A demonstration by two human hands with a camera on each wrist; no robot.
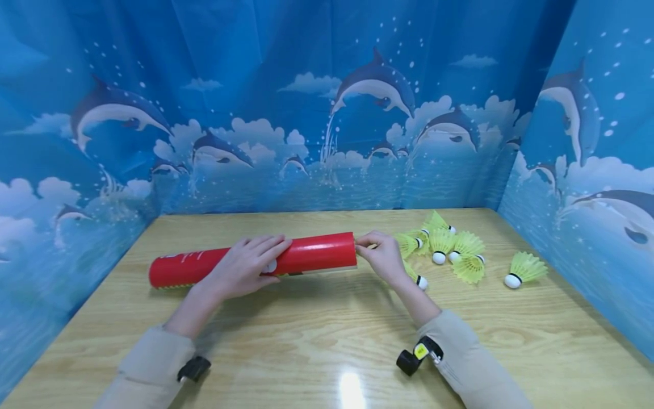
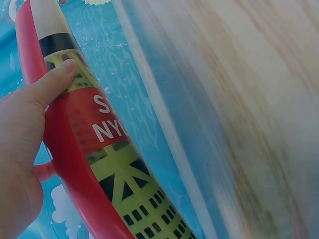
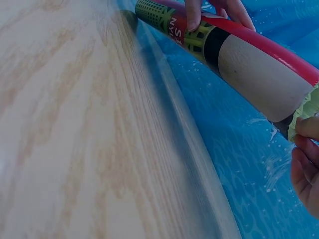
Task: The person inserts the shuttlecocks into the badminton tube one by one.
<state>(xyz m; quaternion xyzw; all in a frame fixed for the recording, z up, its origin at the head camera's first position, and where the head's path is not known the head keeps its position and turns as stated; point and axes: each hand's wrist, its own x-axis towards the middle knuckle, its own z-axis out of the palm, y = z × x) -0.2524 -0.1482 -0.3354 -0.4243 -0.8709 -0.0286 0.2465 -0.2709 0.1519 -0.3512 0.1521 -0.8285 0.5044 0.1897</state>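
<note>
A long red shuttlecock tube (image 1: 317,251) lies slantwise above the table, its right end raised. My left hand (image 1: 250,264) grips it round the middle; in the left wrist view the thumb (image 2: 62,74) presses on the side with yellow-green and black pattern and white lettering. At the tube's right mouth, my right hand (image 1: 382,255) pinches the skirt edge of a yellow shuttlecock (image 3: 308,107), which sits in the opening. The cork of that shuttlecock is hidden inside the tube.
Several yellow shuttlecocks (image 1: 441,244) with white corks lie in a loose group right of my right hand. One more shuttlecock (image 1: 525,268) lies apart, near the right edge of the wooden table (image 1: 306,341). A blue dolphin-print curtain (image 1: 286,102) encloses the back and sides.
</note>
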